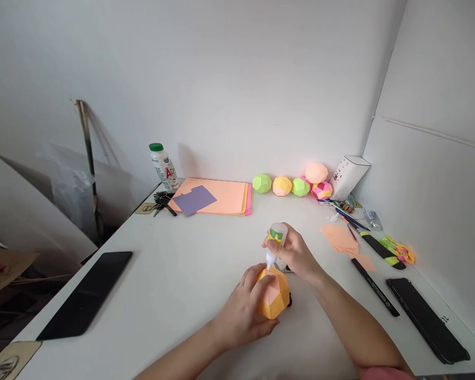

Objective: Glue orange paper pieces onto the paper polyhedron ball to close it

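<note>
An orange and peach faceted paper ball [275, 298] is held in my left hand [243, 309], whose fingers wrap over its near left side and top. My right hand [295, 250] grips a small glue bottle [277, 232] with a green and yellow label, tipped nozzle-down. The white nozzle meets the top of the ball, or is very close to it. Behind the ball lies a dark object, partly hidden, that looks like scissors.
Finished paper balls [282, 186] line the wall. Peach paper sheets [221, 192] with a purple piece [195, 200] lie at the back. Rightward are paper scraps [340, 237], a marker [375, 287], a cutter knife [382, 250] and a black phone case [426, 319]. A black tablet [86, 293] lies left.
</note>
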